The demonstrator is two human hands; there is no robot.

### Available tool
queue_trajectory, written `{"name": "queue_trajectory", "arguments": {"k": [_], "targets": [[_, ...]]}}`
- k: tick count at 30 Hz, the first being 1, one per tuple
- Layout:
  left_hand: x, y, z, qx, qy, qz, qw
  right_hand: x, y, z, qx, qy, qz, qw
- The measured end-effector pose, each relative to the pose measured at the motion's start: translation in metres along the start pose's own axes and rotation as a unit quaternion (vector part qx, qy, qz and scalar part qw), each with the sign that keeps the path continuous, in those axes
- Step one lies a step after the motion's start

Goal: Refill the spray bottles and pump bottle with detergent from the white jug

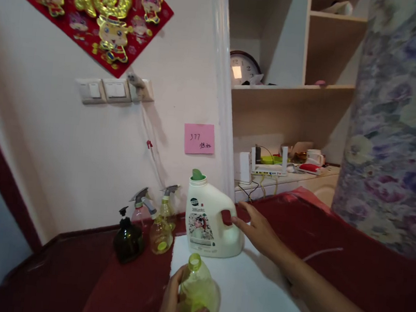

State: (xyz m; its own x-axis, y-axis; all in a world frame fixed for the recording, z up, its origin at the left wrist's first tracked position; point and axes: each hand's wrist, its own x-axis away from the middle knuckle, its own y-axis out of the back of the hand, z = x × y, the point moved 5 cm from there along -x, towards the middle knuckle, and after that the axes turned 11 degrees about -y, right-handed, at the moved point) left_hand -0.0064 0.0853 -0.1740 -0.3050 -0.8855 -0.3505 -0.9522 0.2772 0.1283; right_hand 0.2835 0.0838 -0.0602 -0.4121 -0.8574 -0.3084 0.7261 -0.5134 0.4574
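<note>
My left hand [180, 301] is wrapped round a yellow-green clear bottle [199, 289], whose neck is uncapped and points up. Behind it a large cream detergent jug [202, 218] stands upright on a white sheet [250, 291]. Its mouth has no cap, and a green spout piece shows inside. Beside the jug's handle is my right hand [254, 228], fingers stretched and apart, not closed round the handle. I cannot tell whether a fingertip touches it.
Left of the jug stand a dark pump bottle [127, 241], a clear spray bottle [160, 234], a pink spray bottle [141, 213] and a yellowish spray bottle [167, 211]. A dark red cloth [317, 233] covers the table. Behind, a shelf holds a white router [268, 168] with cables.
</note>
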Motion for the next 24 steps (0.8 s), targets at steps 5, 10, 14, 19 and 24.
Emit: {"name": "queue_trajectory", "arguments": {"k": [5, 10, 14, 19, 24], "targets": [[0.001, 0.003, 0.005, 0.000, -0.025, 0.030, 0.999, -0.041, -0.033, -0.005, -0.087, -0.037, 0.062, 0.994], [0.004, 0.002, 0.001, 0.034, -0.007, 0.054, 0.998, -0.044, -0.043, -0.007, -0.168, -0.061, 0.103, 0.979], [-0.008, 0.002, -0.031, 0.028, 0.017, 0.048, 0.998, -0.038, -0.042, 0.000, -0.214, -0.071, 0.118, 0.967], [-0.048, 0.000, -0.073, 0.041, -0.007, 0.020, 0.999, -0.039, -0.049, 0.002, -0.245, -0.084, 0.084, 0.962], [-0.066, -0.004, -0.068, 0.008, -0.021, 0.001, 1.000, -0.040, -0.044, 0.013, -0.234, -0.079, 0.016, 0.969]]}}
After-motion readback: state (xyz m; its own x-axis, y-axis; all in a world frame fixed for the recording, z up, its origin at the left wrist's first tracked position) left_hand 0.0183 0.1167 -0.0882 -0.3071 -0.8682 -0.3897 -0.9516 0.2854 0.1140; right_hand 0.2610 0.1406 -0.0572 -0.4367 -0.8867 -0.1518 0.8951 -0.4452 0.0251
